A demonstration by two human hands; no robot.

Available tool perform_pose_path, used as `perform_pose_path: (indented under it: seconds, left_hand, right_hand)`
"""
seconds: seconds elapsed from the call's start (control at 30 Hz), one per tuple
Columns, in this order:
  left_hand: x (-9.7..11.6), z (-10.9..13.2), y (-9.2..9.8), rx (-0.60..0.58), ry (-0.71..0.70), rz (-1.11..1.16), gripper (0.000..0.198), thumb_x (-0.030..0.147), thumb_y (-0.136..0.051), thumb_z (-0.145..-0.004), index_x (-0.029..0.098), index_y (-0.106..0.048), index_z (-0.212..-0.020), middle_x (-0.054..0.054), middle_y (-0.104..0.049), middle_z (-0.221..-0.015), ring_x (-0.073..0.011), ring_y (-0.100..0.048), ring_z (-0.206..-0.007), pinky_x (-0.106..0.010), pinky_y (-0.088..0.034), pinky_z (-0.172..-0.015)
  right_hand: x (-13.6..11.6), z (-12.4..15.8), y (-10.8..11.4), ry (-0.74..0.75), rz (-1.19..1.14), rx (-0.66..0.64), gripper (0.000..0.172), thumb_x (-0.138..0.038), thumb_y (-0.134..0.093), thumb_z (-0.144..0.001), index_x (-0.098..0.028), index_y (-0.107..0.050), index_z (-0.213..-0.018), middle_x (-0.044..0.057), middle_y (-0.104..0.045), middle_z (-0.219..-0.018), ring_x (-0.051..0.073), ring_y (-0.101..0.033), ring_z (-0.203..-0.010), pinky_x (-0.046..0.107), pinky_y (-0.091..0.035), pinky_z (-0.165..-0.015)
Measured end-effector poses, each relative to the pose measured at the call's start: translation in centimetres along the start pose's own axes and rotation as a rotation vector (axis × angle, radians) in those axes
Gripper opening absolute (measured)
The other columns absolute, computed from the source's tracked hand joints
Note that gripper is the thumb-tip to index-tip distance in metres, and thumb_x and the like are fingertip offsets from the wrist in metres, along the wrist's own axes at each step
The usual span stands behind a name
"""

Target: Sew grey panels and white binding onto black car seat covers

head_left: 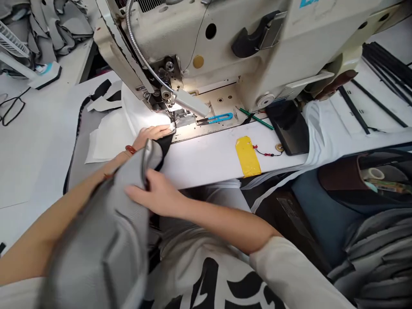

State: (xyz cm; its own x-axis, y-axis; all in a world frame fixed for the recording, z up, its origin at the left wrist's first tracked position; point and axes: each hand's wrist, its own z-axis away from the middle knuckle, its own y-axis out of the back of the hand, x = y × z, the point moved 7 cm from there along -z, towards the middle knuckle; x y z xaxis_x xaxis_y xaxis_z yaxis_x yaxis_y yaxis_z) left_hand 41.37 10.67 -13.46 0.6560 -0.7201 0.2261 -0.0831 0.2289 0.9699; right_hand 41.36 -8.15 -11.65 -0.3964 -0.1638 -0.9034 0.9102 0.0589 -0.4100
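Observation:
My right hand (158, 194) is closed on a grey padded fabric piece (128, 206), thumb on its upper face. The piece hangs over my left forearm toward my lap, its lower part blurred. Flat beside the presser foot of the sewing machine (164, 34) lies my left hand (152, 134), fingers stretched toward the lit needle area. Under its fingertips are white material (138, 113) and the edge of a black strip (165, 143). The grey piece hides part of the left wrist.
Blue thread snips (220, 118) and a green stick-like tool (257, 118) rest on the machine bed. Right of them are a yellow tag (247, 156), a dark phone (288, 128) and white strips (318, 128). Grey pieces (61, 25) are heaped at the far left, near a small fan (41, 75).

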Motion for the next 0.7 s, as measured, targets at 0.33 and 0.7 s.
perform_pose_path:
  seconds: [0.33, 0.7]
  left_hand:
    - [5.2, 1.2, -0.3, 0.085, -0.169, -0.346, 0.044, 0.014, -0.045, -0.081, 0.021, -0.064, -0.121, -0.005, -0.065, -0.131, -0.0288, -0.052, -0.126, -0.05, -0.036, -0.109]
    - [-0.2, -1.1, -1.3, 0.164, 0.088, 0.166, 0.036, 0.044, -0.043, -0.094, 0.019, -0.068, -0.087, -0.001, -0.075, -0.112, -0.0165, -0.065, -0.111, -0.028, -0.048, -0.102]
  right_hand:
    - [7.3, 8.2, 5.7, -0.002, -0.013, 0.193, 0.031, -0.038, -0.058, -0.087, -0.018, -0.061, -0.112, 0.006, -0.068, -0.101, 0.021, -0.061, -0.099, 0.033, -0.049, -0.091]
    - [-3.6, 1.7, -0.4, 0.137, 0.279, 0.014, 0.032, -0.042, -0.062, -0.084, -0.022, -0.044, -0.067, -0.007, -0.042, -0.06, 0.01, -0.045, -0.06, 0.022, -0.038, -0.061]
